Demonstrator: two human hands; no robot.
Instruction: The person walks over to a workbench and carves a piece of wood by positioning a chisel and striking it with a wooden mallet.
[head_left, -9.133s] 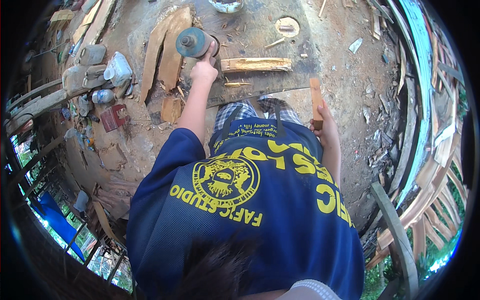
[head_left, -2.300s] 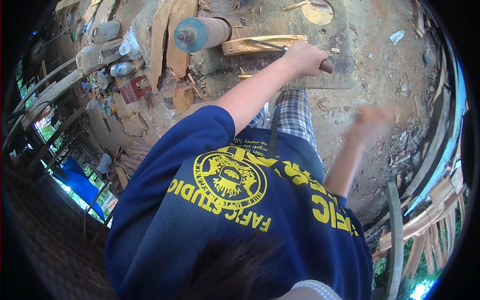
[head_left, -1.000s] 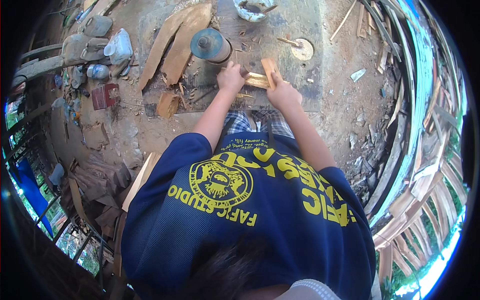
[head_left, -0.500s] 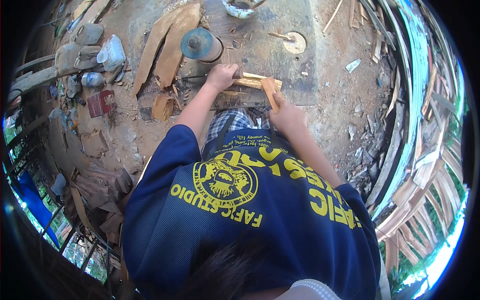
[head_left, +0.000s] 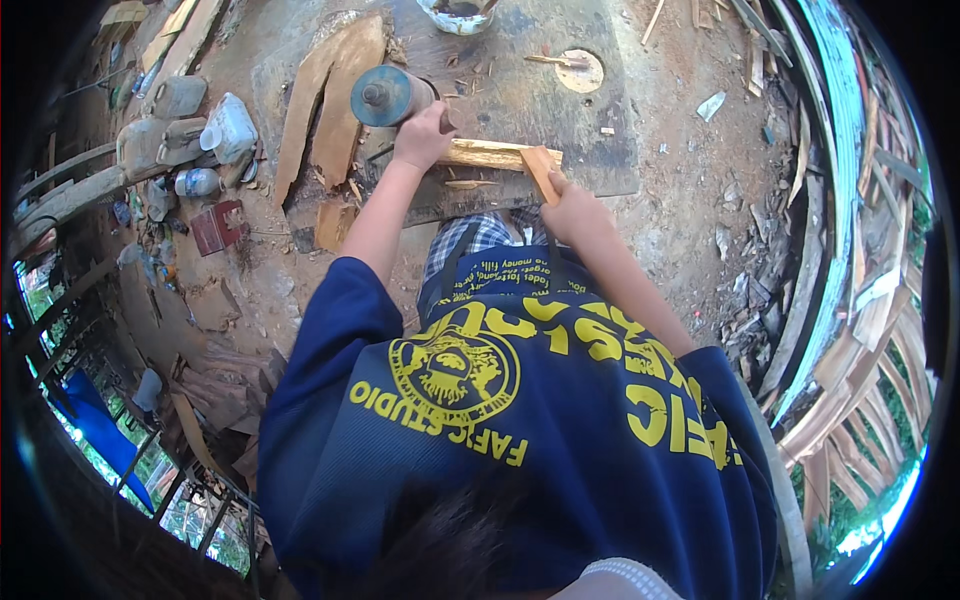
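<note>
My left hand [head_left: 421, 136] grips the left end of a pale split wood piece [head_left: 497, 155] that lies across a dark work board [head_left: 585, 130]. It is right beside a blue-grey cylindrical tool [head_left: 386, 95]. My right hand [head_left: 574, 206] holds a small orange-brown wood block [head_left: 541, 170], whose top touches the right end of the pale piece. Both arms reach forward over my checked trousers and blue shirt.
Curved wood slabs [head_left: 335, 100] lie left of the board. A round disc with a stick [head_left: 580, 70] and a bowl [head_left: 460, 12] sit at the far side. Plastic jugs [head_left: 230, 125] and a red box [head_left: 215, 228] stand to the left, stacked planks [head_left: 850, 330] to the right.
My left hand slid left along the pale wood piece toward the cylindrical tool. My right hand keeps the block at the piece's right end. Earlier the right arm swung out and came back.
</note>
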